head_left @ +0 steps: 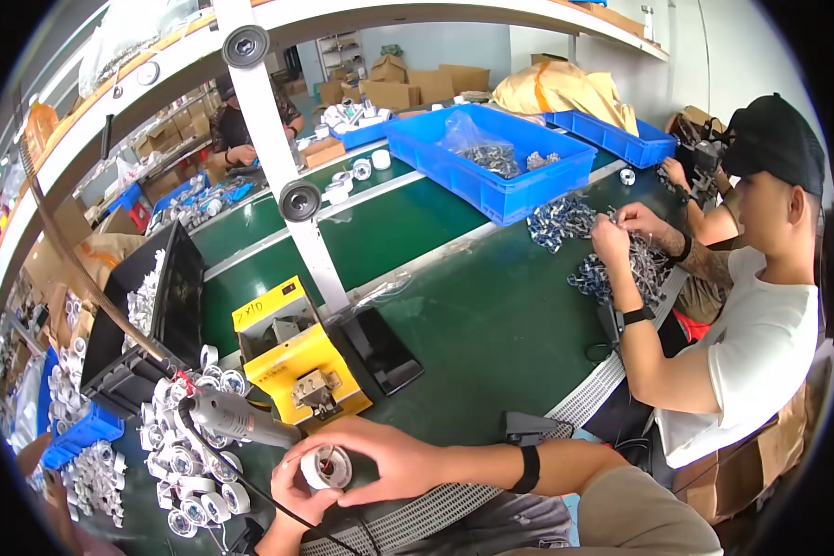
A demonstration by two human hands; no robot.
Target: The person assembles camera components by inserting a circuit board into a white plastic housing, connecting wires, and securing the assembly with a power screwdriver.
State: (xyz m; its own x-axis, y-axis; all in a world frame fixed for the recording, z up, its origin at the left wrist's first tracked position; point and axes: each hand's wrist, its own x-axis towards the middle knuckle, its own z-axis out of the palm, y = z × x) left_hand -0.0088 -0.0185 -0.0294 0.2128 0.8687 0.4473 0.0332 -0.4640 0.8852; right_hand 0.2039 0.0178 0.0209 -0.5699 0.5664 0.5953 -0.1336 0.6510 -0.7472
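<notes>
Near the table's front edge, a white round housing (327, 467) with a bit of red wire inside is held between my two hands. My left hand (294, 496) closes on its left and lower side. From the right, my right hand (394, 459) curls around it, fingers over the top and thumb below. A grey electric screwdriver (241, 417) with a black cord hangs just beyond my left hand. Beside it lies a heap of similar white round housings (190, 486). The small yellow machine (304, 366) with a metal fixture stands right behind my hands.
A dark flat-screened device (380, 350) lies right of the machine. A black crate (171, 306) of small white parts leans at left. Further back are a white post (283, 153) and a large blue bin (491, 176). At right, a person (741, 306) handles small parts over a pile.
</notes>
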